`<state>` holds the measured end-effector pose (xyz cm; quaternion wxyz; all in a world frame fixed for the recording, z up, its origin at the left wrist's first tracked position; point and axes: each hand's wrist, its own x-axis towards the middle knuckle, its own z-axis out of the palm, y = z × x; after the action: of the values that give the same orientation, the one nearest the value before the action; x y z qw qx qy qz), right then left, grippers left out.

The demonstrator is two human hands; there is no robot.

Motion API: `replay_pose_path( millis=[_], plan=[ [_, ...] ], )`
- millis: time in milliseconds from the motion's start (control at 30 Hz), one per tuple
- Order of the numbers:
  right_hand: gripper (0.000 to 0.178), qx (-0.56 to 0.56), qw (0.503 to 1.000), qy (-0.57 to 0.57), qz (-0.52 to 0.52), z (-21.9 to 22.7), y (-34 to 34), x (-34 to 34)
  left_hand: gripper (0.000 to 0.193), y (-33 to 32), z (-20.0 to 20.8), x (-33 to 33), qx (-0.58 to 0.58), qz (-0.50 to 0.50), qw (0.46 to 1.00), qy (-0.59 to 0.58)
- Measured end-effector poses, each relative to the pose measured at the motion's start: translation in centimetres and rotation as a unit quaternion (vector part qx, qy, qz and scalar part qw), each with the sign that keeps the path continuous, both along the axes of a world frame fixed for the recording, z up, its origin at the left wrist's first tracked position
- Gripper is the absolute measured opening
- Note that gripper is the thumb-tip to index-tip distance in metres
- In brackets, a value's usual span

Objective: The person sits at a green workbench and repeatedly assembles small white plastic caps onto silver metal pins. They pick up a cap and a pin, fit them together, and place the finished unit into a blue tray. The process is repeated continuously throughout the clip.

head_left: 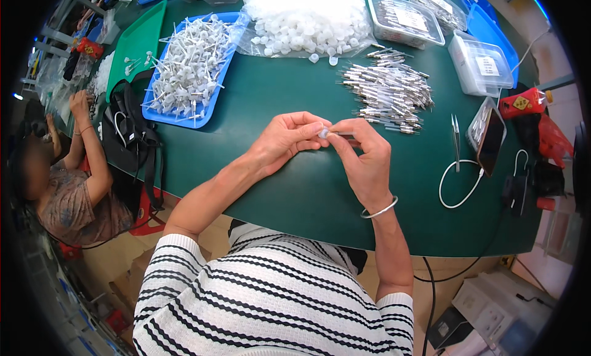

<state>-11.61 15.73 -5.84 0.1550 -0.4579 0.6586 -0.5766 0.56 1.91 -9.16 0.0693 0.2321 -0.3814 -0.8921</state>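
Note:
Over the green table my left hand pinches a small white plastic cap between thumb and fingers. My right hand is closed at the cap's other side, its fingertips around a thin metal pin that is mostly hidden by them. The two hands meet at the cap. Beyond my right hand lies a loose pile of metal pins with pale sleeves. Farther off, a clear plastic bag spills a heap of white caps. To the left, caps with pins in them fill a blue tray.
Lidded plastic boxes stand at the far right. Tweezers, a phone and its white cable lie to my right. A green tray and black bag are at left, near another person.

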Motion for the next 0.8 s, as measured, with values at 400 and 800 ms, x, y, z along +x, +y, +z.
replay_pose_path(
  millis=[400, 800],
  plan=[
    [0.011, 0.115, 0.993, 0.008, 0.025, 1.2, 0.7, -0.5, 0.022, 0.5, 0.4, 0.1, -0.172, 0.042, 0.983, 0.055],
    [0.011, 0.09, 0.992, 0.09, 0.022, 0.8, 0.9, -0.6, 0.027, 0.4, 0.8, 0.1, -0.144, 0.024, 0.988, 0.052]
  ],
)
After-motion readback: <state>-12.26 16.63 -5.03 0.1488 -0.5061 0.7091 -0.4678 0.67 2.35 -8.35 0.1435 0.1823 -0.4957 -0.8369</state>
